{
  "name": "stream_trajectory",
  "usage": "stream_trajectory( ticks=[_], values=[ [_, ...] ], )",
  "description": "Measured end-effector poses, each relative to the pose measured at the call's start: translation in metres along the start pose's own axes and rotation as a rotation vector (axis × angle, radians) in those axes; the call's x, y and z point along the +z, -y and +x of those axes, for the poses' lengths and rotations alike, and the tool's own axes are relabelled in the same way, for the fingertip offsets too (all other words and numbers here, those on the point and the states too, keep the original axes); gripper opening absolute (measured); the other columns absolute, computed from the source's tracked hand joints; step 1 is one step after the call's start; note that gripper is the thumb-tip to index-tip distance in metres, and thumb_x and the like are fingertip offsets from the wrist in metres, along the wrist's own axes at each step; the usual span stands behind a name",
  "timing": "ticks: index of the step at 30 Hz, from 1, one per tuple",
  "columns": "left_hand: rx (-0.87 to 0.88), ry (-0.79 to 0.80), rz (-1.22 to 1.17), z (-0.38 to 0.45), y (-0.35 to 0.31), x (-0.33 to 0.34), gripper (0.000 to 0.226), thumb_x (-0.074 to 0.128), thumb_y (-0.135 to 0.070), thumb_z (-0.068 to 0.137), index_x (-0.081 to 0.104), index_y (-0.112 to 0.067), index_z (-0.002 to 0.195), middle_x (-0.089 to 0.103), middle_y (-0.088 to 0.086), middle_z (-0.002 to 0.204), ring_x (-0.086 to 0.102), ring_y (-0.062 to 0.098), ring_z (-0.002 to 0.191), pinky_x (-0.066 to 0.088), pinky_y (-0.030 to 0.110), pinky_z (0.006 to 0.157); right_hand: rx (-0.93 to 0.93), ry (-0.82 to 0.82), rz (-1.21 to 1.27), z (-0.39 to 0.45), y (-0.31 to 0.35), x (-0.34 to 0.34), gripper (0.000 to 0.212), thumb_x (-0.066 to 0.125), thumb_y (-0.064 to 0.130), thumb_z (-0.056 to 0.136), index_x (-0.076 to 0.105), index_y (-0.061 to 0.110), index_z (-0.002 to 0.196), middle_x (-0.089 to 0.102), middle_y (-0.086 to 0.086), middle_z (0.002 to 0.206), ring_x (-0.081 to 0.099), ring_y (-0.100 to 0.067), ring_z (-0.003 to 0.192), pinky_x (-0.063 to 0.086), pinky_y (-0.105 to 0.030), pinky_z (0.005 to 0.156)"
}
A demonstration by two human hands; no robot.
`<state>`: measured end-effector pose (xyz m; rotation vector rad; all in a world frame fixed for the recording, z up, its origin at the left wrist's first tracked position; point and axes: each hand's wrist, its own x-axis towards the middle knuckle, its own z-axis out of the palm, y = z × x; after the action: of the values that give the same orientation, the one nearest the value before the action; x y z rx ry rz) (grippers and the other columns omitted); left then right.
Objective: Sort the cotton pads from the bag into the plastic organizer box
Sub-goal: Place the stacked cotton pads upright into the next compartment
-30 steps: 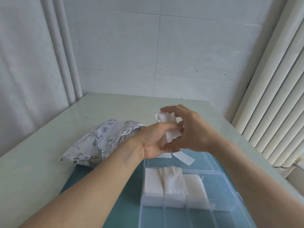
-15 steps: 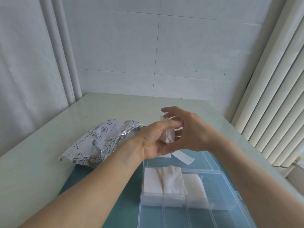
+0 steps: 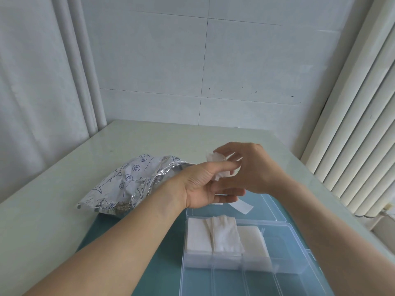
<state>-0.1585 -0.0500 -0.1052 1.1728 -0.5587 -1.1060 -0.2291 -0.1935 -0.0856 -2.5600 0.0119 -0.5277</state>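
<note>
Cotton pads (image 3: 221, 167), a small bunch of them, sit in the air between both hands, above the far edge of the plastic organizer box (image 3: 288, 265) and just right of the bag (image 3: 126, 182). The left hand (image 3: 205, 186) pinches the bunch between thumb and fingers, palm turned up; the right hand (image 3: 248, 167) curls its fingertips over the top of the same bunch, so each grip is closed on the pads rather than spread. The job looks partly done: three compartments in the box's far row already hold stacks of pads (image 3: 224, 236), while the nearer compartments show no pads. How many pads are left in the crumpled foil bag cannot be told, since its mouth is hidden behind the left wrist. The box's clear lid (image 3: 273, 208) lies open behind it, bearing a white label strip (image 3: 241, 206). Box and bag rest on a teal mat (image 3: 154, 263) laid over a pale worktop (image 3: 64, 210). White tiled wall stands behind, a curtain on the left and vertical blinds (image 3: 359, 124) on the right.
</note>
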Motion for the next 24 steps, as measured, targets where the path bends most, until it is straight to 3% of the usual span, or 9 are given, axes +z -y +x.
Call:
stream_trajectory(
  ticks=[2,7,10,12,14,17,20,24],
  values=[
    [-0.014,0.005,0.053,-0.001,-0.001,0.0,0.023,0.072,-0.03,0.084,0.069,-0.016,0.102,0.071,0.005,0.087,0.068,0.023,0.08,0.05,0.039,0.09,0.004,-0.061,0.037,0.0,0.0,0.0,0.061,0.094,0.021,0.059,0.07,0.029,0.114,0.066,0.025,0.096,0.062,0.004,0.088,0.044,-0.008,0.07],
    [-0.031,-0.016,0.109,-0.002,-0.001,-0.001,0.008,0.066,-0.023,0.092,0.067,-0.018,0.098,0.067,0.006,0.08,0.063,0.021,0.071,0.049,0.033,0.074,0.01,0.087,0.027,0.0,-0.001,0.001,0.097,0.1,0.032,0.05,0.055,0.035,0.136,0.058,0.024,0.116,0.058,0.002,0.106,0.049,-0.013,0.076],
    [-0.013,0.015,0.093,0.0,0.0,-0.002,0.014,0.07,-0.02,0.088,0.068,-0.02,0.102,0.069,0.007,0.089,0.067,0.026,0.082,0.049,0.038,0.083,-0.011,0.055,0.032,-0.001,0.0,0.002,0.087,0.1,0.028,0.053,0.061,0.031,0.13,0.06,0.03,0.104,0.059,0.009,0.102,0.047,-0.007,0.076],
    [0.01,0.04,0.0,0.001,0.0,0.0,0.012,0.069,-0.017,0.087,0.068,-0.02,0.099,0.069,0.006,0.086,0.067,0.024,0.08,0.05,0.038,0.084,-0.024,0.032,0.039,-0.001,0.001,0.001,0.092,0.099,0.024,0.054,0.057,0.031,0.135,0.059,0.027,0.11,0.058,0.006,0.102,0.05,-0.011,0.079],
    [0.049,-0.044,-0.059,0.005,0.0,0.002,0.007,0.066,-0.014,0.09,0.069,-0.02,0.087,0.064,0.003,0.075,0.062,0.018,0.065,0.052,0.029,0.069,-0.02,0.075,0.052,-0.001,0.002,-0.001,0.11,0.1,0.025,0.053,0.043,0.035,0.146,0.053,0.02,0.13,0.054,0.002,0.11,0.053,-0.02,0.088],
    [0.118,-0.267,0.021,0.011,0.003,-0.002,0.008,0.066,-0.01,0.088,0.065,-0.012,0.081,0.057,0.004,0.068,0.05,0.016,0.055,0.044,0.023,0.05,-0.043,0.129,0.034,-0.002,-0.001,0.0,0.124,0.101,0.035,0.049,0.03,0.039,0.152,0.046,0.022,0.143,0.05,0.004,0.122,0.045,-0.017,0.096],
    [0.111,-0.209,0.081,0.008,0.001,-0.002,0.002,0.065,-0.015,0.09,0.063,-0.015,0.088,0.061,0.004,0.074,0.053,0.017,0.061,0.041,0.025,0.055,-0.102,0.046,0.061,-0.002,0.0,0.002,0.105,0.098,0.031,0.057,0.044,0.034,0.146,0.055,0.023,0.135,0.051,0.007,0.121,0.046,-0.014,0.093],
    [0.054,-0.002,0.158,0.0,-0.002,-0.001,0.006,0.063,-0.023,0.091,0.067,-0.02,0.088,0.068,0.005,0.088,0.065,0.029,0.088,0.041,0.039,0.079,-0.145,-0.054,0.071,-0.002,0.006,0.001,0.073,0.091,0.012,0.063,0.063,0.026,0.129,0.062,0.027,0.116,0.055,0.009,0.111,0.05,-0.017,0.088]
  ],
)
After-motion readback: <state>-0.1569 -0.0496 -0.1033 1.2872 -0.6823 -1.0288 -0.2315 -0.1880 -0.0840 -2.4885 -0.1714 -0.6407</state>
